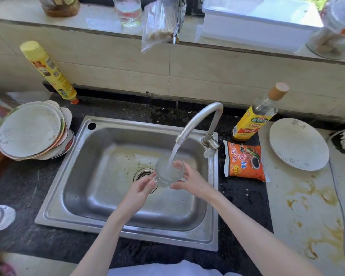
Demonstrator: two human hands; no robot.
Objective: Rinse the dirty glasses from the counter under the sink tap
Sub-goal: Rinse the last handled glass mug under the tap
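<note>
head view: a clear ribbed glass mug [168, 170] sits over the sink [100, 196] basin, just at 2 o'clock from the drain [142, 174], mouth up and tipped slightly toward 12 o'clock so the stream from the tap [199, 120] falls straight into it. the left hand [141, 188] comes in from 7 o'clock and pinches the mug's handle on its 8 o'clock side, fingers curled round it. the right hand [191, 180] comes from 4 o'clock and cups the far wall, thumb under the base edge and fingertips at the rim; whether those fingertips reach inside the rim is hard to tell through the running water. the mug's long axis runs nearly upright, leaning away from the person, and both hands touch it, the left carrying the weight by the handle. i judge the rinse is mid-way for this mug: next would be a swirl and a tip toward 6 or 9 o'clock to pour out, pivoting on the handle grip. a stack of plates [31, 130] lies at 9 o'clock of the sink, a single plate [299, 144] at 3 o'clock on the stained counter [307, 206], an orange sauce packet [244, 160] beside the tap base
</note>
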